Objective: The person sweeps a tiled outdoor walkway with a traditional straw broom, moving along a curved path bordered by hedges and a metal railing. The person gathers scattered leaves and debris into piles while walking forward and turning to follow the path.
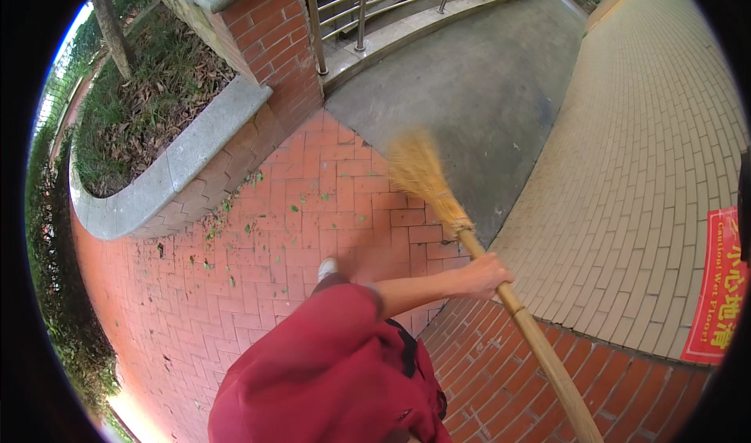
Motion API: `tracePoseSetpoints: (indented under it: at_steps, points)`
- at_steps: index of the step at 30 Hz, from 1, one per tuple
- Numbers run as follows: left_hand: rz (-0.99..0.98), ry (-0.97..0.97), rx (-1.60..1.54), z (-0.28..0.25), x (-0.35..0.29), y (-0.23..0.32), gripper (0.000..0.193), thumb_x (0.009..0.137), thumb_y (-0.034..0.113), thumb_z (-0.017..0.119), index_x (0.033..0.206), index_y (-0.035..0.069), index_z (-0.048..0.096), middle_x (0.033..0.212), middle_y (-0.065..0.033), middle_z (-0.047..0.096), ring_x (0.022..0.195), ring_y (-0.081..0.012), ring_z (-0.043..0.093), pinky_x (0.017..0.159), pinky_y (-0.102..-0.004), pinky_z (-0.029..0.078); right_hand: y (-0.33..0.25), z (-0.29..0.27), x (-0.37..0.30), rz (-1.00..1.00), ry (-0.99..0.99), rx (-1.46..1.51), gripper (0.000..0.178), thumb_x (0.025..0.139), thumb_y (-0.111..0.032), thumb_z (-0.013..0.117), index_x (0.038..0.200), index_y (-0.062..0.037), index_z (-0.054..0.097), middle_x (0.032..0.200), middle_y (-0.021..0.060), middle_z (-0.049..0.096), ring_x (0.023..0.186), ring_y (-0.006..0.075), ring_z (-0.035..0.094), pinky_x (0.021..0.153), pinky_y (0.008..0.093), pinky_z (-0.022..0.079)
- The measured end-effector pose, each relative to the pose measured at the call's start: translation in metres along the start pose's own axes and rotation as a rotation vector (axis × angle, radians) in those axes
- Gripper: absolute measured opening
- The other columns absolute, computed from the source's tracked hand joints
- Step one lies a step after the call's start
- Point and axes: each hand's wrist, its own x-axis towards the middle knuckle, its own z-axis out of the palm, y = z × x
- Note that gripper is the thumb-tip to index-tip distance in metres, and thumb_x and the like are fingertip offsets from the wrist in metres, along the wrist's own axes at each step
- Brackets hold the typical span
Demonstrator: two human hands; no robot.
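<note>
Gripping bamboo broom (501, 286) w/ left hand (483, 276).

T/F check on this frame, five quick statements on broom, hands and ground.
1. A hand grips the broom on its bamboo handle. True.
2. The broom's straw head is sharp and still. False: it is motion-blurred.
3. Small green leaves lie scattered on the red brick paving. True.
4. The curved planter holds water. False: it holds grass and dry leaves.
5. Both hands are visible on the handle. False: only one hand shows, and which it is cannot be told.
</note>
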Motion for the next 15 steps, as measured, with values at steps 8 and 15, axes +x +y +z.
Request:
tracePoseSetpoints:
  at_steps: [8, 15]
  points:
    - [-0.135, 0.056, -0.079, 0.050, -0.118, -0.045, 0.009, 0.072, 0.010, 0.067, 0.080, 0.010, 0.066, 0.077, -0.0132, 0.065, 0.078, -0.0362, 0.064, 0.067, -0.0491, 0.047, 0.054, 0.034, -0.005, 0.359, -0.097, 0.185, 0.025, 0.099, -0.024, 0.050, 0.079, -0.0090, 0.047, 0.063, 0.0031, 0.043, 0.056, 0.0158, 0.045, 0.054, 0.0325, 0.043]
    - [-0.682, 0.075, 0.072, -0.074, -0.428, -0.047, 0.010, 0.076, 0.016, 0.068, 0.085, 0.012, 0.067, 0.078, -0.0147, 0.066, 0.075, -0.0391, 0.065, 0.068, -0.0511, 0.049, 0.125, 0.208, -0.119, 0.878, -0.021, 0.551, 0.016, 0.092, -0.006, 0.054, 0.083, -0.0127, 0.044, 0.056, -0.0053, 0.035, 0.043, 0.0039, 0.032, 0.038, 0.0197, 0.027]
